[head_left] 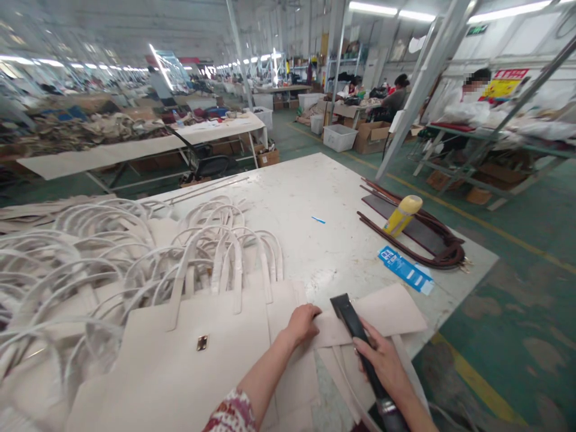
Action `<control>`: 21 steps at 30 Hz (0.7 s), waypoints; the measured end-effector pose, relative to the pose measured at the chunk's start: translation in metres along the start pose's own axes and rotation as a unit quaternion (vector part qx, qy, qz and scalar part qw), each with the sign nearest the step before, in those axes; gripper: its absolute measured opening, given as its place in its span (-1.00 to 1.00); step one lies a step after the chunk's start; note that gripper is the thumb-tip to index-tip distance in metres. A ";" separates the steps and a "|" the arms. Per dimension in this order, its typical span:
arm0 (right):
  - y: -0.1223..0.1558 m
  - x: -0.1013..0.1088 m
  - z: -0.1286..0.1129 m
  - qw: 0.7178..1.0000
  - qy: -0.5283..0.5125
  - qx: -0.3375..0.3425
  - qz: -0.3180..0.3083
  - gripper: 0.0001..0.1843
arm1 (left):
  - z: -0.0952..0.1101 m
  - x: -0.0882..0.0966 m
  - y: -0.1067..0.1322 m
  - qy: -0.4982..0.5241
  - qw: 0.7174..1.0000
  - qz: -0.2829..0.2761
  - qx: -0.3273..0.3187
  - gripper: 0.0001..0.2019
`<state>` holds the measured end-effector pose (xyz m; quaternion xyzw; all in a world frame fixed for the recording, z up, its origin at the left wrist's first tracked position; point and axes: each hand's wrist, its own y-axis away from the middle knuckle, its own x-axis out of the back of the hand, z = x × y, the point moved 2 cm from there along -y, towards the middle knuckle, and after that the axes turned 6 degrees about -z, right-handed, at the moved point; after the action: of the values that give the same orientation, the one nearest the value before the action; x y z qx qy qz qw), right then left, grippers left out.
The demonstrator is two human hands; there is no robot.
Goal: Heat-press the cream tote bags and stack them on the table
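Observation:
My right hand [382, 360] is wrapped around a black handheld tool [357, 330] shaped like a hair clipper, with a wide flat head. The tool lies over a beige leather-like bag piece [391, 309], its head at the piece's far edge. My left hand [303, 324] has its fingers curled at the left end of that piece, gripping it. Beige straps [344, 372] hang below the piece. Left of my left arm lies a flat beige bag panel [189, 354] with a small metal fitting [202, 342] and handles.
Many beige bag parts with wrapped handles [112, 258] are heaped on the left of the white table [292, 204]. To the right are a yellow bottle [405, 215], dark brown straps [450, 252] and a blue packet [405, 270]. Co-workers sit at tables farther back.

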<state>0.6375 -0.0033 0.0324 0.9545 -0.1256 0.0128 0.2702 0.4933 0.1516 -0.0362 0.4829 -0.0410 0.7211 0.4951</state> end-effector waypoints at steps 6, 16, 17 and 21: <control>0.024 0.009 0.016 0.994 0.019 -0.046 -0.096 -0.31 | -0.010 0.010 -0.017 0.029 0.998 -0.051 0.016 -0.73; 0.018 -0.012 -0.006 0.998 -0.007 -0.019 -0.051 -0.29 | -0.005 0.015 -0.023 0.019 0.996 -0.080 0.043 -0.77; 0.023 -0.013 -0.005 0.996 -0.009 -0.026 -0.086 -0.28 | -0.005 0.016 -0.022 0.019 0.995 -0.082 0.043 -0.76; 0.033 -0.023 0.009 0.977 0.001 0.016 -0.212 -0.31 | -0.006 0.015 -0.022 0.023 0.995 -0.086 0.043 -0.76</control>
<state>0.6068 -0.0302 0.0392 0.9637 0.0799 -0.0415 0.2512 0.5053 0.1761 -0.0381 0.4888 0.0433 0.6878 0.5350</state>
